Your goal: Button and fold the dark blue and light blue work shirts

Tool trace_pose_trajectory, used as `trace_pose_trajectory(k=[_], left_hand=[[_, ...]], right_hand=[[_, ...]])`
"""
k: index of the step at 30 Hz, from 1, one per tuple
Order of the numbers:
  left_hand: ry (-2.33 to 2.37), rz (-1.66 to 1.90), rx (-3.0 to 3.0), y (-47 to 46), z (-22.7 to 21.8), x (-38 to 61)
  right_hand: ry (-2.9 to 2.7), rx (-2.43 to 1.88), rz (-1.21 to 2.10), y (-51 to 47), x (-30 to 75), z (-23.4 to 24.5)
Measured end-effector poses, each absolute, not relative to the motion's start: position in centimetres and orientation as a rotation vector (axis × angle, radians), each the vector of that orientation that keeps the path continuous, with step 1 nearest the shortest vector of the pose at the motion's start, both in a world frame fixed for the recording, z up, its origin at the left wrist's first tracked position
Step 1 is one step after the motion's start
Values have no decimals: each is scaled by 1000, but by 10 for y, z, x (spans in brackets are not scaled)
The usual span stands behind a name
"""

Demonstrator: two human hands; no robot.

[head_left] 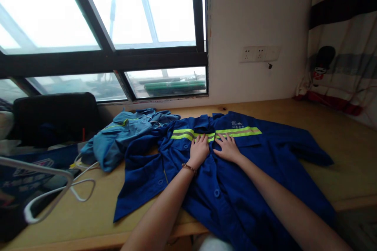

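A dark blue work jacket [247, 172] lies front up, its collar toward the wall and its lower part hanging over the near table edge. A yellow-green and grey reflective stripe [244, 131] crosses its chest. My left hand [200, 150], with a beaded bracelet at the wrist, rests on the stripe left of the front opening, fingers stretched out on the cloth. Just right of the opening, my right hand [227, 147] lies with its fingers spread on the jacket. Both thumbs are hard to make out. A round button [217, 193] shows lower on the front.
Light blue clothing [118, 135] is heaped left of the jacket on the wooden table [332, 180]. A white cable [84, 196] and a blurred white metal bar [44, 166] are at the left. Behind stand a window, a wall socket [259, 54] and a curtain [338, 47].
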State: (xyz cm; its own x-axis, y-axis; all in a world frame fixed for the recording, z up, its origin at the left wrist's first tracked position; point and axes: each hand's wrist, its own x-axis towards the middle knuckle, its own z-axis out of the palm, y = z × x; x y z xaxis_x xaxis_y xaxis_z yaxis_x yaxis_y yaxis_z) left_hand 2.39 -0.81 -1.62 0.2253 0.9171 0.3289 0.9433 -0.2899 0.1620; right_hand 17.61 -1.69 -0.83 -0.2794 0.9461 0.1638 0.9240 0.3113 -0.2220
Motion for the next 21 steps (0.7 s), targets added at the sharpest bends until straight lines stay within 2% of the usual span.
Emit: trace_pose_trajectory(k=[7, 12, 16, 21], left_hand=[[-1632, -613, -2597, -13, -3, 23], [-1550, -859, -2688, -14, -3, 21], [-1645, -1014, -2789, -3, -8, 16], [-1883, -1012, -2836, 12, -12, 14]], right_hand=[[-2088, -1810, 62, -27, 147, -4], [-2042, -1707, 48, -28, 149, -3], [-2016, -1720, 52, -21, 156, -4], [-2016, -1778, 45, -16, 159, -6]])
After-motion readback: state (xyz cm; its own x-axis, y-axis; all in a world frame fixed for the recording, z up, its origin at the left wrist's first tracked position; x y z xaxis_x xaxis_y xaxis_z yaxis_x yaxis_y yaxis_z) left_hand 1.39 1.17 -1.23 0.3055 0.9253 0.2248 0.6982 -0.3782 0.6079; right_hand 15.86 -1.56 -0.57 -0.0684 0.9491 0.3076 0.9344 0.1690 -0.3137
